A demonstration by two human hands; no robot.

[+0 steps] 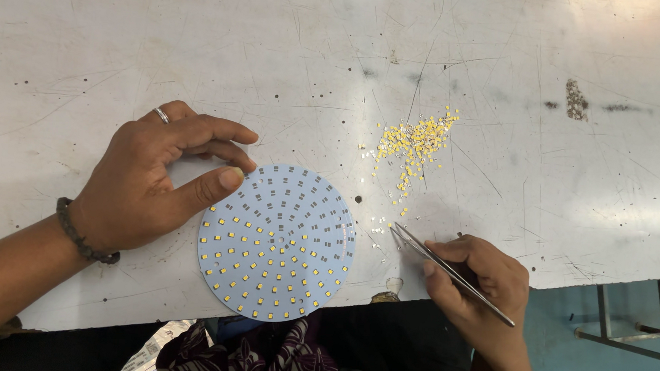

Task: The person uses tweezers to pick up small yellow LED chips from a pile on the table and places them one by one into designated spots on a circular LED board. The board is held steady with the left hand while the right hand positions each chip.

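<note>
Near the counter's front edge lies a thin round pale-blue circuit board (277,242), partly filled with tiny yellow chips. It looks light, stiff and slippery, best steadied at its rim, where the left hand (143,185) presses thumb and finger. The right hand (480,282) pinches metal tweezers (447,273) beside it. Fragile loose yellow chips (413,145) lie scattered farther back on the scratched white counter (338,56).

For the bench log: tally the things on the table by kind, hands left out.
Round circuit board: 1
Tweezers: 1
Scattered heap of tiny yellow chips: 1, chips too small to count
Total: 3
</note>
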